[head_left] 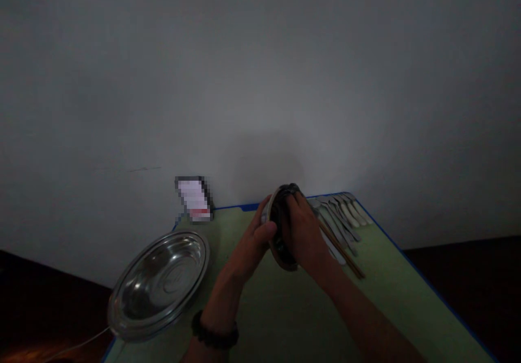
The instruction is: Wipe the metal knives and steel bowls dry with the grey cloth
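My left hand (256, 238) grips a round bowl (266, 211) by its outer side, with the thumb over the rim. The bowl is tipped on its side above the table, its dark inside facing right. My right hand (301, 227) reaches into the bowl, fingers bent against the inner wall near the top rim. Something dark and bunched (291, 188) shows by those fingertips; what it is I cannot make out. Just right of that hand lie wooden chopsticks (345, 252) and a row of metal spoons and forks (340, 219).
A wide shiny steel basin (163, 281) stands on the table's left side. Behind it a phone-like blurred device (194, 197) leans against the grey wall (260, 81). The green tabletop (391, 309) has a blue edge. A thin cable (81, 345) runs at lower left.
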`<control>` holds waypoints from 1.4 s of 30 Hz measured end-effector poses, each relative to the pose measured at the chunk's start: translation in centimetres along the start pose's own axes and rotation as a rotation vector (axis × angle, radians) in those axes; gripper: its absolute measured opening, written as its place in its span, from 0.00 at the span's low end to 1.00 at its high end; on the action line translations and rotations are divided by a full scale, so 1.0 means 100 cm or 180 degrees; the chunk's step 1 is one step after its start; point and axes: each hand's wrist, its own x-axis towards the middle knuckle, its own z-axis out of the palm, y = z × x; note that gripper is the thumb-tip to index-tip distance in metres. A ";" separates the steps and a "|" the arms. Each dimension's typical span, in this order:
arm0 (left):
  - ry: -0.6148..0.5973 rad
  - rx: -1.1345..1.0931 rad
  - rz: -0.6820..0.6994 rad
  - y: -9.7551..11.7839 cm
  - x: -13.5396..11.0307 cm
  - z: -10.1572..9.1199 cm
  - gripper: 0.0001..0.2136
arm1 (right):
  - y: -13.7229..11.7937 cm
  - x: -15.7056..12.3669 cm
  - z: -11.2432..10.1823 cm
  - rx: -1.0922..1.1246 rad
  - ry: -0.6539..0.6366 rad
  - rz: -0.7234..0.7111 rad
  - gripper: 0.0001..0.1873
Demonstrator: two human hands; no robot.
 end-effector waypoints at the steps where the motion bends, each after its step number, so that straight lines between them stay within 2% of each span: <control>1: 0.0045 -0.0035 -0.0015 -0.001 0.000 -0.001 0.33 | -0.001 -0.001 0.002 0.0298 -0.0086 -0.0056 0.19; 4: 0.0255 -0.0012 0.0020 0.001 0.001 -0.005 0.28 | -0.003 -0.004 0.001 0.1005 -0.0789 -0.0302 0.18; 6: 0.0408 0.0021 0.0086 0.004 0.001 -0.005 0.25 | -0.004 -0.004 -0.005 0.1238 -0.1300 -0.0444 0.18; 9: 0.0560 0.0055 0.0165 0.008 0.000 -0.002 0.26 | -0.003 -0.002 -0.020 0.1271 -0.1814 -0.0637 0.19; 12: 0.0681 0.0027 0.0209 0.013 0.000 0.000 0.28 | 0.002 0.000 -0.036 0.0914 -0.2021 -0.0750 0.15; 15: 0.0971 -0.0066 0.0333 0.020 0.002 -0.006 0.24 | 0.009 0.002 -0.045 0.0338 -0.1889 -0.0522 0.09; 17: 0.1095 -0.0183 0.0512 0.025 0.003 -0.012 0.21 | 0.013 0.005 -0.047 0.0122 -0.1496 -0.0332 0.08; 20: 0.0990 -0.0335 0.0561 0.029 0.004 -0.017 0.21 | 0.012 0.008 -0.044 0.0308 -0.0827 -0.0317 0.08; 22: 0.0886 -0.0367 0.0376 0.030 0.004 -0.016 0.21 | 0.006 0.006 -0.039 0.0623 -0.0719 -0.0502 0.08; 24: 0.0854 -0.0393 0.0211 0.030 0.004 -0.012 0.24 | -0.002 0.003 -0.032 0.0800 -0.0835 -0.0734 0.12; 27: 0.0908 -0.0493 0.0184 0.032 0.003 -0.004 0.30 | -0.009 0.000 -0.022 0.0648 -0.0888 -0.1109 0.17; 31: 0.0887 -0.0694 0.0309 0.033 0.003 0.001 0.30 | -0.003 0.002 -0.018 0.0613 -0.0549 -0.1537 0.11; 33: 0.1028 -0.0729 0.0365 0.032 0.005 -0.002 0.27 | 0.004 0.003 -0.019 0.0910 -0.0424 -0.1381 0.10; 35: 0.1282 -0.0686 0.0466 0.030 0.008 -0.007 0.23 | 0.011 0.004 -0.019 0.1314 -0.0356 -0.0940 0.10; 38: 0.1667 -0.0351 0.0712 0.028 0.008 -0.015 0.20 | 0.023 0.003 -0.016 0.2041 -0.0444 -0.0220 0.13; 40: 0.1900 -0.0124 0.0852 0.029 0.004 -0.018 0.15 | 0.030 0.004 -0.012 0.2482 -0.0552 0.0077 0.16; 42: 0.2135 0.0271 0.1009 0.031 -0.001 -0.021 0.09 | 0.036 0.006 -0.010 0.2626 -0.0632 0.0235 0.18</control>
